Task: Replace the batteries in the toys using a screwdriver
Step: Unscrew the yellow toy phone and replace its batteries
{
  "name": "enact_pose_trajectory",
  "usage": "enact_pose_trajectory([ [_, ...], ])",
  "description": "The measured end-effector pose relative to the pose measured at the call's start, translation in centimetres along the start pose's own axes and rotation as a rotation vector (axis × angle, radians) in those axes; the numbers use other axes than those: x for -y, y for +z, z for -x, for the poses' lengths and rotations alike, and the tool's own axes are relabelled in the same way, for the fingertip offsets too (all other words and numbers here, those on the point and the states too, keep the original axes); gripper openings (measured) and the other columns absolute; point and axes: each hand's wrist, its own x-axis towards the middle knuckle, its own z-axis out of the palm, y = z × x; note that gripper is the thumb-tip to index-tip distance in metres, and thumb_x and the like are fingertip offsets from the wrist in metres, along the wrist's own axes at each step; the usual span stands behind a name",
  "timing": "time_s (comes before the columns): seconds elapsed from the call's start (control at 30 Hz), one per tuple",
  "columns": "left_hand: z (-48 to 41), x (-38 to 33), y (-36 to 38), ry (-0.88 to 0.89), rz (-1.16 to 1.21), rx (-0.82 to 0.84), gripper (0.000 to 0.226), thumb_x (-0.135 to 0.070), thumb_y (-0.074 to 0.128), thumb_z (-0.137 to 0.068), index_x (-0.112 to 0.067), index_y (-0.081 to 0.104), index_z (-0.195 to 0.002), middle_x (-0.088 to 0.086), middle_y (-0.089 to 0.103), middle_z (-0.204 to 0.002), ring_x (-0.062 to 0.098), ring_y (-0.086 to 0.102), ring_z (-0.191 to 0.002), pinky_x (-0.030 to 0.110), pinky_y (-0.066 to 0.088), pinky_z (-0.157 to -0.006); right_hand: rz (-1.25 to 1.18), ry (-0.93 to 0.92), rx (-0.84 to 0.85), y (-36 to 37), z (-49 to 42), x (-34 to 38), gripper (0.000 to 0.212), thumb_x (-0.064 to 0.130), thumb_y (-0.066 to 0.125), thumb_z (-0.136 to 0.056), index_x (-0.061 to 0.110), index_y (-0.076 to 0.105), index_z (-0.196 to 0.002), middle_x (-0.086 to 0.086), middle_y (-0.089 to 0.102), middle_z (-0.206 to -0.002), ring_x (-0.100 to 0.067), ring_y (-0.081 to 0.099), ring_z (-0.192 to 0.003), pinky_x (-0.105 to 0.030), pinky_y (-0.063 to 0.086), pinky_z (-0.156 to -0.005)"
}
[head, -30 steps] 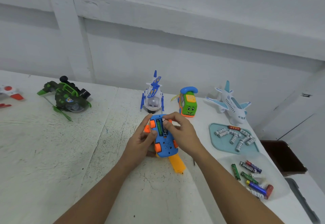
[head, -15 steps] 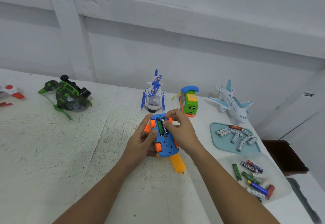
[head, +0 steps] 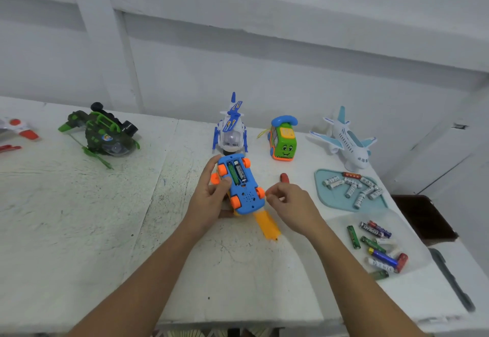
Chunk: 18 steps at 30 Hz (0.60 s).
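A blue toy car (head: 244,194) with orange wheels lies upside down, gripped by my left hand (head: 211,199), thumb on its underside. Its battery compartment is uncovered and holds two batteries (head: 238,172), one green and one dark. Just right of the car hovers my right hand (head: 293,204), fingers loosely curled, nothing visible in it. An orange-yellow piece (head: 267,224) sticks out on the table below the car. A small red tip (head: 283,177) shows behind my right hand.
A teal tray (head: 325,199) carries several white batteries (head: 352,186). Mixed coloured batteries (head: 378,246) lie on clear plastic at the right. Along the back stand a white helicopter (head: 231,130), a green phone car (head: 283,141), a plane (head: 349,143) and a green helicopter (head: 105,135).
My right hand has left the battery compartment and moved right, off the car. My left hand still holds the car, which has turned slightly.
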Motion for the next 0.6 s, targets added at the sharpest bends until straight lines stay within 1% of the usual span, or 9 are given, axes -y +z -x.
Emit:
enact_pose_trajectory([
  [0.03,0.2,-0.1,-0.1,-0.003,0.012,0.0,0.04,-0.023,0.046,-0.103,-0.059,0.041,-0.12,-0.004,0.072,-0.111,0.018,0.074,-0.09,0.038,0.061,-0.06,0.08,-0.006,0.015,0.1,0.6,0.0,0.014,0.023,0.056,-0.096,0.02,0.069,-0.1,0.01,0.066,-0.095,-0.001,0.057,-0.079,-0.011,0.04,-0.064],
  [0.07,0.3,-0.1,-0.2,-0.003,0.019,0.001,0.04,-0.023,0.046,-0.103,-0.059,0.042,-0.12,-0.004,0.072,-0.112,0.018,0.074,-0.09,0.037,0.06,-0.059,0.134,0.001,0.036,0.2,1.2,0.0,0.016,0.026,0.057,-0.094,0.019,0.07,-0.101,0.008,0.068,-0.097,-0.003,0.058,-0.08,-0.014,0.043,-0.065],
  [0.13,0.6,-0.2,-0.3,-0.002,0.035,0.006,0.04,-0.022,0.046,-0.103,-0.055,0.042,-0.125,-0.004,0.072,-0.113,0.018,0.074,-0.091,0.035,0.06,-0.059,0.216,0.029,0.084,0.7,2.3,0.2,0.021,0.032,0.061,-0.091,0.02,0.069,-0.105,0.004,0.066,-0.104,-0.01,0.06,-0.089,-0.024,0.048,-0.071],
  [0.2,0.7,0.0,-0.6,-0.012,0.047,0.008,0.042,-0.022,0.046,-0.104,-0.049,0.038,-0.134,-0.003,0.07,-0.118,0.019,0.074,-0.094,0.035,0.061,-0.062,0.308,0.034,0.112,1.4,3.3,0.3,0.029,0.035,0.065,-0.088,0.021,0.065,-0.114,0.002,0.059,-0.111,-0.014,0.056,-0.099,-0.025,0.042,-0.075],
  [0.3,0.9,0.1,-0.8,-0.014,0.051,0.02,0.044,-0.023,0.045,-0.104,-0.046,0.035,-0.14,-0.001,0.068,-0.123,0.02,0.073,-0.097,0.036,0.061,-0.064,0.356,0.032,0.087,2.1,4.0,0.2,0.036,0.025,0.062,-0.088,0.02,0.06,-0.124,0.0,0.054,-0.116,-0.016,0.052,-0.105,-0.022,0.036,-0.076],
  [0.37,1.0,0.1,-1.0,-0.018,0.052,0.025,0.045,-0.025,0.046,-0.103,-0.045,0.034,-0.142,0.0,0.067,-0.124,0.02,0.073,-0.097,0.035,0.061,-0.064,0.343,0.058,0.066,2.2,4.1,0.2,0.038,0.018,0.059,-0.089,0.019,0.059,-0.126,-0.001,0.055,-0.118,-0.016,0.052,-0.106,-0.021,0.036,-0.077],
  [0.43,1.1,0.3,-1.1,-0.023,0.062,0.029,0.048,-0.025,0.047,-0.103,-0.044,0.033,-0.144,0.0,0.067,-0.125,0.019,0.073,-0.098,0.036,0.061,-0.066,0.294,0.077,0.033,1.9,4.0,0.2,0.038,0.017,0.06,-0.089,0.018,0.06,-0.126,-0.002,0.057,-0.12,-0.016,0.052,-0.108,-0.02,0.037,-0.079],
  [0.53,1.2,0.3,-1.1,-0.014,0.074,0.039,0.047,-0.028,0.048,-0.101,-0.046,0.034,-0.143,-0.002,0.068,-0.123,0.021,0.072,-0.099,0.038,0.061,-0.067,0.142,0.06,-0.112,0.8,3.3,1.1,0.037,0.017,0.063,-0.087,0.017,0.062,-0.124,-0.002,0.06,-0.123,-0.015,0.054,-0.111,-0.018,0.035,-0.083],
  [0.6,1.2,0.3,-1.0,0.004,0.061,0.045,0.042,-0.029,0.048,-0.101,-0.053,0.039,-0.134,-0.004,0.07,-0.119,0.02,0.073,-0.098,0.035,0.061,-0.065,0.043,0.03,-0.223,0.1,2.6,2.3,0.035,0.017,0.064,-0.087,0.017,0.063,-0.122,-0.002,0.061,-0.122,-0.014,0.054,-0.109,-0.017,0.034,-0.083],
])
